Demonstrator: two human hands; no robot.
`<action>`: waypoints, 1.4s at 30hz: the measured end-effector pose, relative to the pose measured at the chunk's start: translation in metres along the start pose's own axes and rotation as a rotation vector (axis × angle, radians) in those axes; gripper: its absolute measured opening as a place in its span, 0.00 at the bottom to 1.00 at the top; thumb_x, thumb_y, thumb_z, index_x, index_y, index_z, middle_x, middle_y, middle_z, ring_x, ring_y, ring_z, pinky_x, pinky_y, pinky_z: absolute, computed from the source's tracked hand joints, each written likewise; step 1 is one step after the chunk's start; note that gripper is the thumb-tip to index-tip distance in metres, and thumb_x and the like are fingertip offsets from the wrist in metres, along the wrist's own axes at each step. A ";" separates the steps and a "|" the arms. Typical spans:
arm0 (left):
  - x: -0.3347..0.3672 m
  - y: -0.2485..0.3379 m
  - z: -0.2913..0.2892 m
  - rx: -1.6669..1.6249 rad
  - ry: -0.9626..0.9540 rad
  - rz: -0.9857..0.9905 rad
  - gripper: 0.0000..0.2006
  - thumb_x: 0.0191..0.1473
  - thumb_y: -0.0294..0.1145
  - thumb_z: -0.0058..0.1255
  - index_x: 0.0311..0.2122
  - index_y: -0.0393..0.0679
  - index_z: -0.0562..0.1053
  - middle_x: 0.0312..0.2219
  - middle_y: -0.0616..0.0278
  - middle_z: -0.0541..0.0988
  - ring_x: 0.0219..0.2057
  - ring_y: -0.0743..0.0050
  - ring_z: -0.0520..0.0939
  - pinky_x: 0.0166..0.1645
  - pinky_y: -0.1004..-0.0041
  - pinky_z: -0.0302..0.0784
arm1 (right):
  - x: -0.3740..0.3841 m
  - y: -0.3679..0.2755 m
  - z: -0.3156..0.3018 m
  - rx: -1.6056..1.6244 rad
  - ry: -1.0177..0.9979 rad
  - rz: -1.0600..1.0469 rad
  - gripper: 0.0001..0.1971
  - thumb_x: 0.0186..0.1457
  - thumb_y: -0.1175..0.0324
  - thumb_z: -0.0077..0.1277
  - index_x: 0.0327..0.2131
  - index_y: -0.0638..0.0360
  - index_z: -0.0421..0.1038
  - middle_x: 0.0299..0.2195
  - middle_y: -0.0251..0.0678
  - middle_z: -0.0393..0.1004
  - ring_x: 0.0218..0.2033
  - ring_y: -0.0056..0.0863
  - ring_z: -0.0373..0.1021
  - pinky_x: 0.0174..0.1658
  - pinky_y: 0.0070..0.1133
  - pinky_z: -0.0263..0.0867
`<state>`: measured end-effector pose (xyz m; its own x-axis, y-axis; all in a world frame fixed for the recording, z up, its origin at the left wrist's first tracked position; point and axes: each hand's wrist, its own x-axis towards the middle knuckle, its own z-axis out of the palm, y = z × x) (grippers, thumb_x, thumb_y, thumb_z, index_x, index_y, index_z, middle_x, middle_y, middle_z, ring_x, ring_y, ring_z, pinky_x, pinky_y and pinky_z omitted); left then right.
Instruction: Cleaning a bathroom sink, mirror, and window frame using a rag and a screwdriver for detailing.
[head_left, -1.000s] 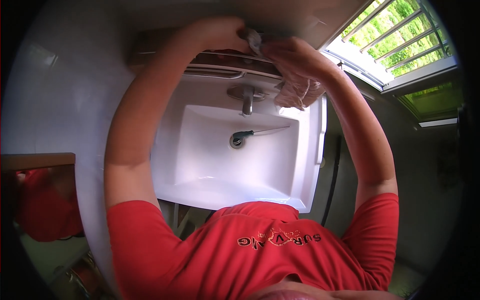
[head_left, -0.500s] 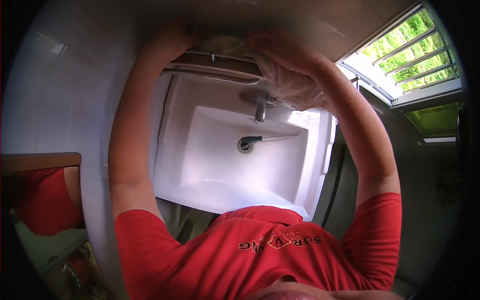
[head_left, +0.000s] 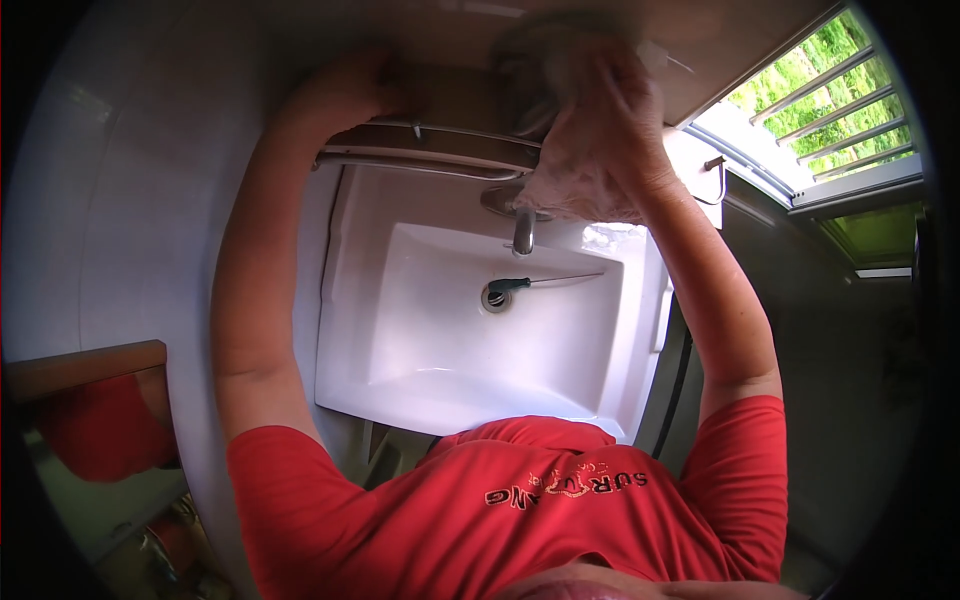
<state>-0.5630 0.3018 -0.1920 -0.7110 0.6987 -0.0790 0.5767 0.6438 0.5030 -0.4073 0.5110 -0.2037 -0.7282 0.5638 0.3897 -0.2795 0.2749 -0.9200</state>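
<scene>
Grips a pale, crumpled cloth (head_left: pixel 585 165) in the right hand (head_left: pixel 628 120), above the back of a white sink (head_left: pixel 480 388).
Closes the right fingers on the cloth, with folds hanging just above and to the right of the faucet (head_left: pixel 524 235). Reaches the left hand (head_left: pixel 345 95) toward the left part of a brown ledge (head_left: pixel 435 146), in deep shade; cannot tell there between wide and narrow fingers, or between touching and apart. Faces the sink in a red shirt (head_left: pixel 540 530), with a screwdriver (head_left: pixel 514 285) lying in the basin, dark green handle at the drain (head_left: pixel 494 302), thin shaft pointing right.
</scene>
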 end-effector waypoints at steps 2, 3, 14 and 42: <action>0.004 -0.004 0.003 0.099 -0.002 0.088 0.28 0.48 0.41 0.51 0.53 0.39 0.62 0.46 0.53 0.71 0.46 0.62 0.72 0.49 0.69 0.67 | 0.003 -0.004 0.001 -0.663 -0.219 -0.502 0.09 0.53 0.66 0.46 0.34 0.60 0.73 0.32 0.38 0.71 0.33 0.32 0.68 0.39 0.25 0.63; 0.005 -0.005 0.004 0.099 -0.003 0.087 0.28 0.48 0.41 0.51 0.53 0.39 0.62 0.46 0.53 0.71 0.46 0.62 0.72 0.49 0.69 0.67 | 0.002 -0.002 0.003 -0.663 -0.219 -0.501 0.09 0.53 0.66 0.46 0.34 0.60 0.73 0.32 0.38 0.71 0.33 0.32 0.68 0.39 0.25 0.63; 0.000 -0.014 0.009 0.051 0.092 0.219 0.18 0.47 0.31 0.45 0.46 0.42 0.69 0.38 0.52 0.75 0.39 0.58 0.76 0.44 0.66 0.70 | 0.012 -0.020 0.032 -1.100 -0.625 -0.096 0.19 0.52 0.50 0.40 0.33 0.54 0.74 0.30 0.44 0.73 0.33 0.42 0.70 0.38 0.33 0.64; -0.129 -0.044 0.049 -1.647 0.496 0.072 0.11 0.41 0.27 0.53 0.24 0.46 0.60 0.22 0.66 0.67 0.21 0.80 0.68 0.22 0.84 0.63 | 0.027 0.024 0.108 -1.268 -0.581 -0.423 0.14 0.52 0.59 0.41 0.35 0.54 0.73 0.30 0.41 0.74 0.29 0.37 0.72 0.34 0.31 0.67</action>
<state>-0.4770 0.1989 -0.2463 -0.9336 0.3503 0.0749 -0.1520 -0.5767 0.8027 -0.5009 0.4483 -0.2199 -0.9646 -0.0354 0.2613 -0.0284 0.9991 0.0307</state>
